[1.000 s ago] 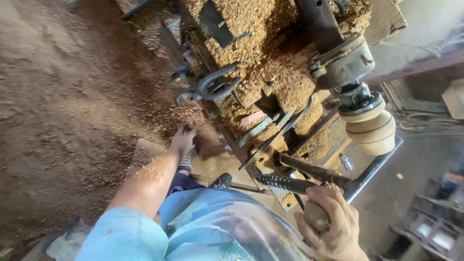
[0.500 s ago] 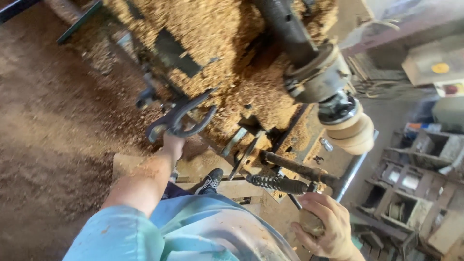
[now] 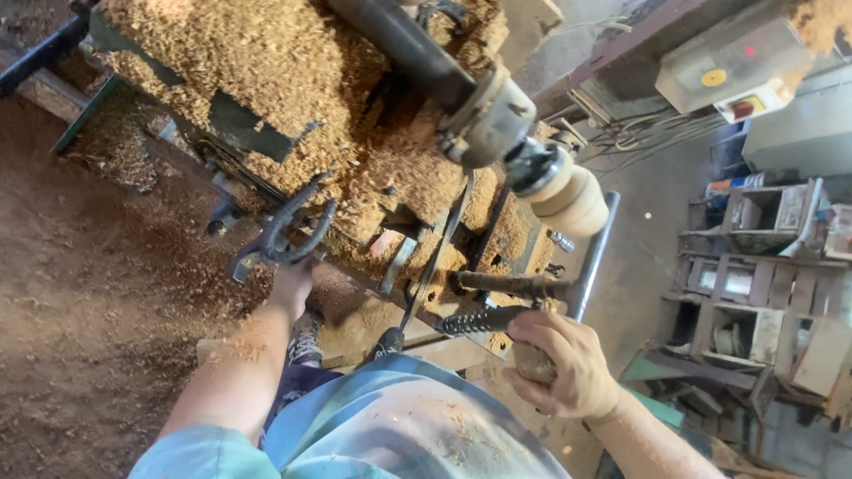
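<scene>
Down by the sawdust-covered lathe, the left hand grips curved metal calipers; the right hand is closed around a wooden tool handle.

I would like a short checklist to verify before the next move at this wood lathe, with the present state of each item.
1. Left hand grips the dark curved metal tool: ok.
2. Right hand holds the wooden handle of the ribbed tool: ok.
3. Pale turned workpiece sits on the spindle: ok.
4. Workpiece spinning or stopped: cannot tell.
5. Lathe bed free of shavings: not ok, thickly covered.
6. Both hands apart from the workpiece: ok.
</scene>
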